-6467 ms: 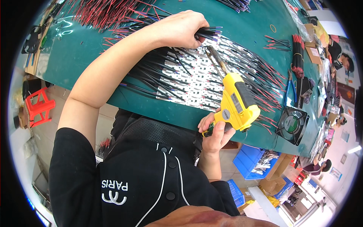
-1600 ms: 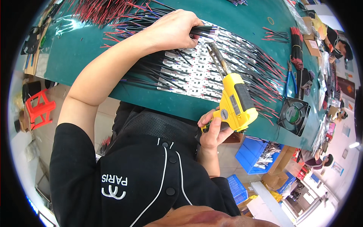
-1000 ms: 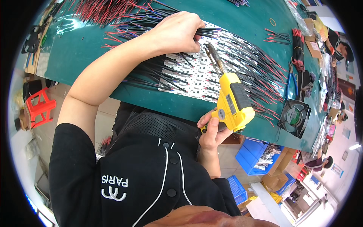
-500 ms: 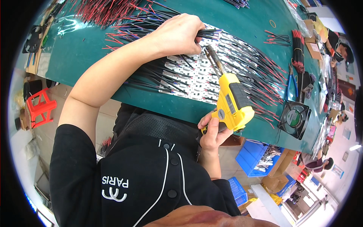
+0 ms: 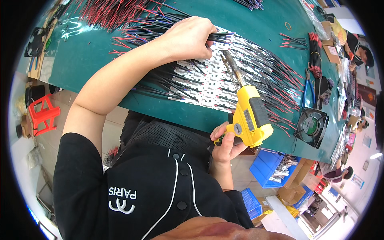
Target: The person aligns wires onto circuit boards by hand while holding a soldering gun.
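The left hand holds a bundle of black wires above the white boards while the right hand grips a yellow soldering gun angled toward it — best keep the wires still, the metal tip off those fingers.
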The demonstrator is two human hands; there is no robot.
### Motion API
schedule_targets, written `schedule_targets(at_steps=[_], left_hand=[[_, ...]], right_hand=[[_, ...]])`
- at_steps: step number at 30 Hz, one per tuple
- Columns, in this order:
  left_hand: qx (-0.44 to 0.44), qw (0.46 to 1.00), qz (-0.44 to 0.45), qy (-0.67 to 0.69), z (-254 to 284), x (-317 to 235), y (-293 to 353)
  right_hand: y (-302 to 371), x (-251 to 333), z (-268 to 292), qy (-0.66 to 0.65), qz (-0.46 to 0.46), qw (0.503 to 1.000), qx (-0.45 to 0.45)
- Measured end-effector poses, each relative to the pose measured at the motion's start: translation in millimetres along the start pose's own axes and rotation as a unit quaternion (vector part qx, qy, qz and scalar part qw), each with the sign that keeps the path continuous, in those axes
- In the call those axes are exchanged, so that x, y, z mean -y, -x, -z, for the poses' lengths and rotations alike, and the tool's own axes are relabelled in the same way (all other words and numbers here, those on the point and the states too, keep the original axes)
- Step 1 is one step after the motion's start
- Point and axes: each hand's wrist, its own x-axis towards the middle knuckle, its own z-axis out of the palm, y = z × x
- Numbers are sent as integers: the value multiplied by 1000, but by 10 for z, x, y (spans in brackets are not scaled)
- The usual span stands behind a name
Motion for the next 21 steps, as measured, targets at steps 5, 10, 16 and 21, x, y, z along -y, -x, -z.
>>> schedule_targets(at_steps=[5,10,16,21], left_hand=[[11,1000,1,11,35,-11,4],[15,999,-17,24,74,18,-5],[48,998,-22,35,85,50,-30],[45,998,-35,24,84,61,-40]], right_hand=[[24,-23,32,16,-19,1000,16],[24,-6,18,10,-25,1000,9],[24,-1,14,20,-37,999,8],[29,-58,104,11,-26,998,56]])
